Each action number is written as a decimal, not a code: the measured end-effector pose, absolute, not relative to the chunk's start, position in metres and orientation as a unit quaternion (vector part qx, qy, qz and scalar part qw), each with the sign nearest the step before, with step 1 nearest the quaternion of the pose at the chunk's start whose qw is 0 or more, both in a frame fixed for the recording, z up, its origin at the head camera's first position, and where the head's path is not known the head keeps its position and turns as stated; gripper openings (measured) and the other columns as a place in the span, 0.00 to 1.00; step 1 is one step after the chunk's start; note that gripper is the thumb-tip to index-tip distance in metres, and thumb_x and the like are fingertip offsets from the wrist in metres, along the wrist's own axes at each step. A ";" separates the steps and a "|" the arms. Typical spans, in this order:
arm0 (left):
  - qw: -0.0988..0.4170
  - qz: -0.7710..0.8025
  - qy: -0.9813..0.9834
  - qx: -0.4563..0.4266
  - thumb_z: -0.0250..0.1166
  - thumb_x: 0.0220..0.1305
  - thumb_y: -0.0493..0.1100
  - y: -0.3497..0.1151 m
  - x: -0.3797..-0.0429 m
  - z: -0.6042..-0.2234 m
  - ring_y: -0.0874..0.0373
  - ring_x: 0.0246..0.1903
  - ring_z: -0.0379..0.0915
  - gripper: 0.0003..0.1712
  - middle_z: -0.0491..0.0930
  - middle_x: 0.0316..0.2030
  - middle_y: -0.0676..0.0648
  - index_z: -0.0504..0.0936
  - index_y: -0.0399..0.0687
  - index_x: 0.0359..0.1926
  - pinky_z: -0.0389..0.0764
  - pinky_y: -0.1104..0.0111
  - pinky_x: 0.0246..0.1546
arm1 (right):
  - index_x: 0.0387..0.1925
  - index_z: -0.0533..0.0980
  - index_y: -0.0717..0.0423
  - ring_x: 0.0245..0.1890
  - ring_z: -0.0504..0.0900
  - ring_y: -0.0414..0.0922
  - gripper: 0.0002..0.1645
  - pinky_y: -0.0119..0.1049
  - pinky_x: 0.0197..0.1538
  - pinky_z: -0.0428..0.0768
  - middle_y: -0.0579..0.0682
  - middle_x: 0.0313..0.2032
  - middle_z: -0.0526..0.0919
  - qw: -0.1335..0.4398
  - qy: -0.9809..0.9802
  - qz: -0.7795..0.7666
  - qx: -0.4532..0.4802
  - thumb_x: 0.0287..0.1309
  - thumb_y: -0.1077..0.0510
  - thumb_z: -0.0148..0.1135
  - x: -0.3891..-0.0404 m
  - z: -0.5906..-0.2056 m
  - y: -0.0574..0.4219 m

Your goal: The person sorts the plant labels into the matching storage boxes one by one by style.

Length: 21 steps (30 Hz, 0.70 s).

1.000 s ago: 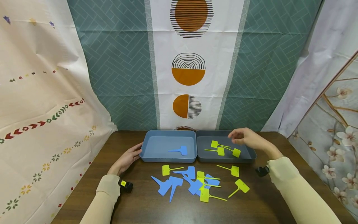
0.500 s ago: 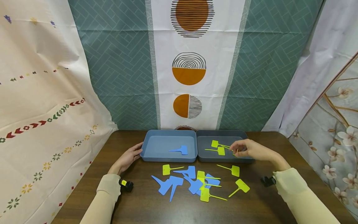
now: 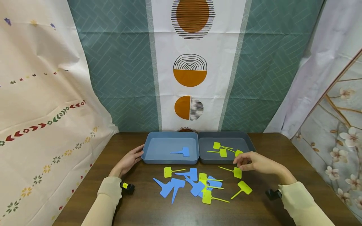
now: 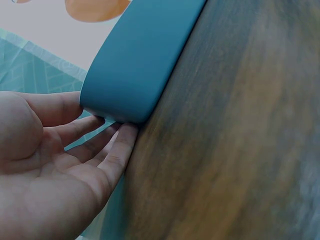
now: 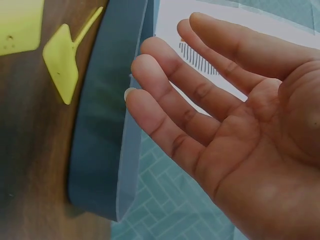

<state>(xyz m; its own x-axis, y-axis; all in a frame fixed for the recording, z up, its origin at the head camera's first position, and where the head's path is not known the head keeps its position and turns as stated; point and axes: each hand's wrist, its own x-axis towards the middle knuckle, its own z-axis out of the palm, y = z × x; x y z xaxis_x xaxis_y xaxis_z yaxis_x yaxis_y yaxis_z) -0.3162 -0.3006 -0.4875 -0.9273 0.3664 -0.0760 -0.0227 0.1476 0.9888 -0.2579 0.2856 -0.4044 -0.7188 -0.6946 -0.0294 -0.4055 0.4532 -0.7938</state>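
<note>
Wooden counter [image 3: 158, 213] before us, and our left hand [image 3: 127, 162], fingers nearly straight, touches the end of the blue tray [image 3: 161, 146], which carries a single blue tag [image 3: 185, 152]. Our right hand [image 3: 255, 162] hovers by the front edge of the dark tray [image 3: 205, 141], fingers loosely apart, near a loose yellow tag [image 3: 238, 173]. Three yellow tags [image 3: 223, 153] lie inside; mixed tags [image 3: 197, 189] spread out in front!

Dark tray [image 3: 215, 160], probable obstacle beside fingers [image 5: 200, 90]
</note>
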 end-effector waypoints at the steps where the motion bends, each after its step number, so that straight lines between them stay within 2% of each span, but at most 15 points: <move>1: 0.152 0.642 0.743 0.115 0.40 0.86 0.39 -0.301 -0.316 -0.488 0.37 0.80 0.40 0.33 0.41 0.82 0.34 0.41 0.38 0.84 0.46 0.43 0.79 | 0.54 0.81 0.60 0.41 0.81 0.48 0.12 0.33 0.43 0.83 0.63 0.44 0.81 0.181 0.833 -0.406 -0.330 0.71 0.65 0.63 -0.257 -0.406 0.285; 6: 0.152 0.641 0.743 0.117 0.41 0.86 0.40 -0.302 -0.315 -0.488 0.37 0.80 0.40 0.33 0.41 0.82 0.34 0.42 0.39 0.84 0.46 0.43 0.79 | 0.54 0.80 0.64 0.38 0.80 0.47 0.13 0.33 0.40 0.83 0.64 0.43 0.81 0.189 0.824 -0.411 -0.341 0.69 0.66 0.63 -0.253 -0.416 0.286; 11: 0.153 0.642 0.742 0.119 0.40 0.86 0.40 -0.301 -0.317 -0.489 0.37 0.80 0.40 0.33 0.41 0.82 0.34 0.42 0.39 0.84 0.46 0.42 0.78 | 0.56 0.78 0.68 0.40 0.80 0.55 0.19 0.35 0.40 0.84 0.67 0.48 0.80 0.220 0.807 -0.417 -0.357 0.63 0.70 0.64 -0.248 -0.426 0.291; 15: 0.155 0.642 0.741 0.119 0.40 0.86 0.39 -0.300 -0.317 -0.488 0.36 0.80 0.40 0.33 0.40 0.82 0.33 0.41 0.39 0.84 0.47 0.42 0.78 | 0.57 0.79 0.62 0.47 0.78 0.59 0.24 0.37 0.42 0.83 0.63 0.53 0.80 0.229 0.816 -0.391 -0.359 0.56 0.70 0.67 -0.246 -0.435 0.295; 21: 0.153 0.641 0.745 0.109 0.41 0.86 0.39 -0.300 -0.317 -0.489 0.37 0.80 0.41 0.33 0.41 0.82 0.34 0.42 0.39 0.84 0.48 0.43 0.78 | 0.56 0.80 0.52 0.48 0.73 0.54 0.29 0.42 0.46 0.78 0.54 0.53 0.79 0.227 0.824 -0.347 -0.386 0.50 0.67 0.73 -0.245 -0.443 0.295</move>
<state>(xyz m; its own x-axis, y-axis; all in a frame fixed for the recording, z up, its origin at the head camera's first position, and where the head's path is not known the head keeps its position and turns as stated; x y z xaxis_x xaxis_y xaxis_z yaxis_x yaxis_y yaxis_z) -0.3167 -0.3000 -0.4891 -0.9297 0.3577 -0.0880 -0.0337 0.1554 0.9873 -0.2451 0.2946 -0.4429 -0.5996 -0.7932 -0.1063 -0.4785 0.4618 -0.7468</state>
